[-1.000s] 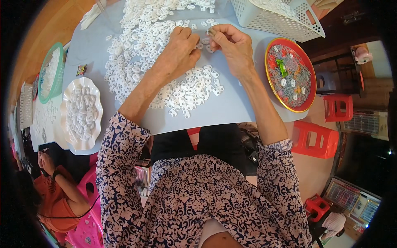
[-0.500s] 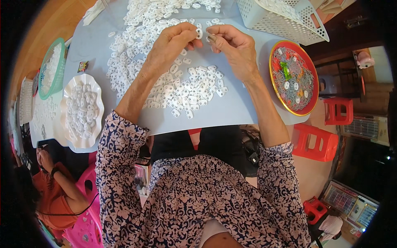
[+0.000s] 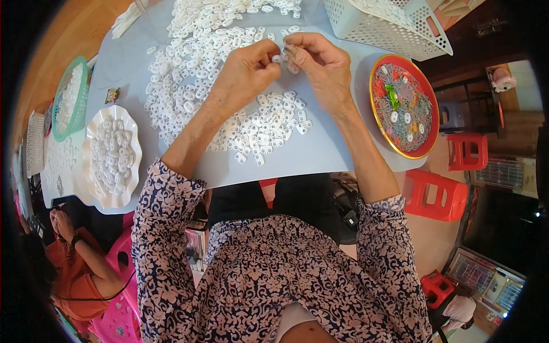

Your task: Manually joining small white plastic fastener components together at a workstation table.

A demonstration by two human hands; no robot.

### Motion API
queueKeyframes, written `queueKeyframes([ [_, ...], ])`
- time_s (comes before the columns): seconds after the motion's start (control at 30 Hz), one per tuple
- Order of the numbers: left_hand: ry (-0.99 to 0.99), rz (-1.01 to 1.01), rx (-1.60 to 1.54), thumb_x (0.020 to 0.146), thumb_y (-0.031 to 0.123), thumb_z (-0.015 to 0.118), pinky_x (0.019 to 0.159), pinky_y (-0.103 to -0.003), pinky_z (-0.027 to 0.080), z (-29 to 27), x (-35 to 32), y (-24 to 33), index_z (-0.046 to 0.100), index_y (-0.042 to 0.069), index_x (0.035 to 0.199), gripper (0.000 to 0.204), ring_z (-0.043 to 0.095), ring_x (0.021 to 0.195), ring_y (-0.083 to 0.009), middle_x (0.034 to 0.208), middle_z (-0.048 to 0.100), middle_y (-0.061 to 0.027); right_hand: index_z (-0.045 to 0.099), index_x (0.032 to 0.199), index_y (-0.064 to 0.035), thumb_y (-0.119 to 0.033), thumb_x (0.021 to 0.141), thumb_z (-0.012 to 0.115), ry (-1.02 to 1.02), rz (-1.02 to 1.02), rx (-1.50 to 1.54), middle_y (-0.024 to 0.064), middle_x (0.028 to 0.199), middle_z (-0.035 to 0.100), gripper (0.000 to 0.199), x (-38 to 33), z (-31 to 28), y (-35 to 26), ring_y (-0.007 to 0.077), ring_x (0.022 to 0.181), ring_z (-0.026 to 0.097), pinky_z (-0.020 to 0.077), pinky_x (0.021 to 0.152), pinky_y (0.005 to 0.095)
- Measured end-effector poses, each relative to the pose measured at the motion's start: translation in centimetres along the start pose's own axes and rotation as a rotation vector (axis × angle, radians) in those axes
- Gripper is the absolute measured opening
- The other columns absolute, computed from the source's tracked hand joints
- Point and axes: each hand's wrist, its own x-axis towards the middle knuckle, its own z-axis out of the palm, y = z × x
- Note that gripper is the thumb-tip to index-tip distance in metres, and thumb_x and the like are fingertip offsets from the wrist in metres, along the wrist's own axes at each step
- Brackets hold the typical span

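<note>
Over the far middle of the table my hands work fingertip to fingertip. My left hand [image 3: 247,73] is closed, pinching a small white oval plastic piece [image 3: 277,59], mostly covered by the fingers. Close beside it, my right hand [image 3: 323,64] has thumb and forefinger pressed together; whatever they hold is too small to make out. Beneath and around both hands lies a loose spread of similar white pieces [image 3: 260,128] with round holes. A red round tray [image 3: 430,134] with a gold rim, right of my right hand, contains many small grey parts, several white pieces and a green wrapper.
A white scalloped dish [image 3: 136,171] full of white pieces stands at the left, with a small wrapped packet [image 3: 113,95] behind it. Farther left is a green basket [image 3: 84,94]. A white perforated basket [image 3: 394,46] stands far right. Another person's hands [image 3: 62,224] show lower left.
My left hand has turned and its fingers have curled in, covering most of the white piece that showed plainly before. My right hand keeps its pinch almost in place. The view has shifted slightly.
</note>
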Motion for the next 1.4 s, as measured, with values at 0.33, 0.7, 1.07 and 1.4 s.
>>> queueKeyframes([
  [0.33, -0.013, -0.016, -0.122, 0.081, 0.007, 0.056, 0.054, -0.02, 0.037, -0.7, 0.3, -0.4, 0.058, 0.0, 0.088, 0.01, 0.044, 0.061, -0.0043, 0.067, 0.051, 0.0034, 0.066, 0.099, -0.0007, -0.004, 0.086, 0.061, -0.026, 0.032, -0.138, 0.001, 0.079, 0.064, 0.014, 0.1, -0.4, -0.1, 0.0051, 0.066, 0.055, 0.045, 0.058, 0.0185],
  [0.7, 0.111, 0.012, -0.258, 0.088, 0.011, 0.057, 0.062, -0.021, 0.042, -0.7, 0.3, 0.0, 0.06, 0.001, 0.094, 0.013, 0.052, 0.068, -0.0065, 0.076, 0.06, -0.0006, 0.065, 0.099, 0.0, -0.006, 0.086, 0.062, -0.064, 0.076, -0.111, 0.0039, 0.084, 0.066, 0.014, -0.2, 0.2, 0.3, 0.0074, 0.07, 0.061, 0.0492, 0.063, 0.0195],
  [1.07, 0.119, 0.012, -0.491, 0.087, 0.012, 0.058, 0.069, -0.022, 0.042, -1.3, 0.8, -0.4, 0.061, 0.002, 0.094, 0.012, 0.052, 0.072, -0.0087, 0.081, 0.06, -0.0007, 0.062, 0.106, 0.0001, -0.006, 0.088, 0.061, -0.013, 0.109, -0.139, 0.003, 0.087, 0.065, 0.019, -0.2, 0.5, -0.2, 0.0083, 0.073, 0.06, 0.0479, 0.066, 0.0198],
  [1.4, 0.099, 0.032, -0.47, 0.086, 0.011, 0.059, 0.068, -0.021, 0.042, -1.2, 0.6, -0.4, 0.061, 0.003, 0.095, 0.012, 0.052, 0.072, -0.0083, 0.081, 0.06, -0.0002, 0.061, 0.104, 0.0019, -0.001, 0.085, 0.061, -0.013, 0.08, -0.167, 0.0074, 0.086, 0.066, 0.02, -0.2, 0.6, -0.3, 0.0105, 0.072, 0.063, 0.0521, 0.068, 0.0218],
])
